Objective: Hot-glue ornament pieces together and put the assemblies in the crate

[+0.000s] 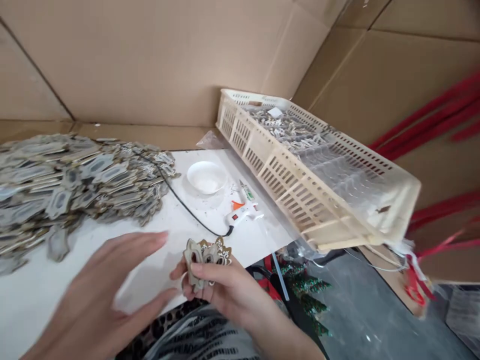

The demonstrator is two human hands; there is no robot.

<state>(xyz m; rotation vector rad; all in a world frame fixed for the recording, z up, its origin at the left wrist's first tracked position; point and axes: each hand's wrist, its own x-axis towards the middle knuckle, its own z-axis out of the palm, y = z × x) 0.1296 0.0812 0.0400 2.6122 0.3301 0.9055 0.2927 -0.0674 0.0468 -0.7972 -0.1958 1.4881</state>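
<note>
My right hand [225, 285] grips a small stack of flat ornate cut-out pieces [204, 260], pale grey and gold-brown with white scrollwork, thumb on top and fingers beneath. Just left of it, my left hand [101, 285] is spread with thumb and fingers apart, holding nothing and slightly blurred. Beyond my left hand lies a large heap of similar flat frame-shaped pieces [112, 172] on the white tabletop [157, 250]. A white glue gun [242, 215] with an orange trigger rests past my right hand, its black cord running left onto the heap.
A white bowl [207, 177] stands near the glue gun. To the right, a cream plastic crate [300, 200] holds clear bags and small pale pieces. Cardboard walls [150, 60] enclose the table. Green glittery tree shapes [309, 290] and red ribbons [416, 285] are at the lower right.
</note>
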